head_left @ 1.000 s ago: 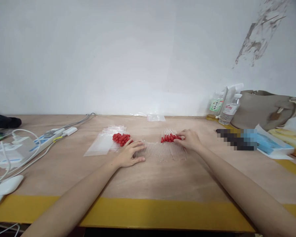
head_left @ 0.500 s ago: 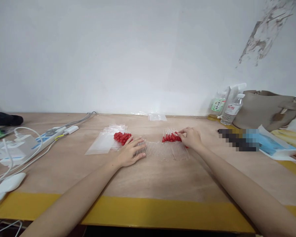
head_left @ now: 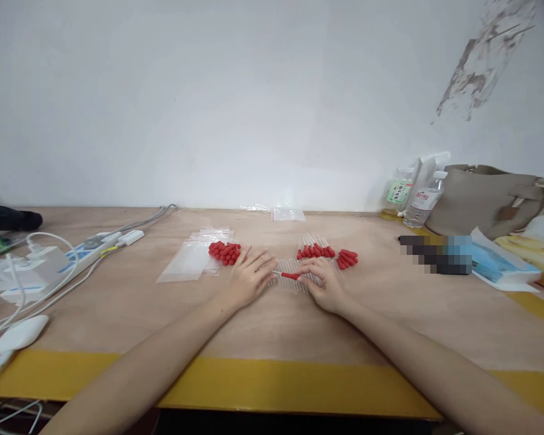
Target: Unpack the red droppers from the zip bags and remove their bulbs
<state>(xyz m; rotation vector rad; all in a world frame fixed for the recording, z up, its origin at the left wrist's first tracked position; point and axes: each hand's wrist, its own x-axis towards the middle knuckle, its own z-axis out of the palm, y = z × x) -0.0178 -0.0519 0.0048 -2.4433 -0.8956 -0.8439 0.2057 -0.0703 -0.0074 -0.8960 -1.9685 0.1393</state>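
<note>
My left hand (head_left: 252,279) pinches a thin glass tube (head_left: 276,273) by its left part. At the tube's right end is a red rubber dropper bulb (head_left: 290,275), gripped by the fingertips of my right hand (head_left: 325,284). How far the bulb covers the tube I cannot tell. Under and between both hands lies a row of clear glass tubes (head_left: 285,286). Behind it, droppers (head_left: 316,251) lie side by side, red bulbs toward me and glass ends away. A small heap of red bulbs (head_left: 347,259) is to their right; a larger red heap (head_left: 225,253) lies left.
Clear plastic bags (head_left: 181,263) lie under the left heap, and another bag (head_left: 289,214) rests by the wall. A power strip (head_left: 93,251) with cables stands left. On the right are bottles (head_left: 424,202), a grey handbag (head_left: 476,199) and a blue packet (head_left: 503,260).
My right hand has moved left and toward me from the red bulbs, bringing one bulb to the middle. My left hand has shifted slightly right and now pinches a glass tube.
</note>
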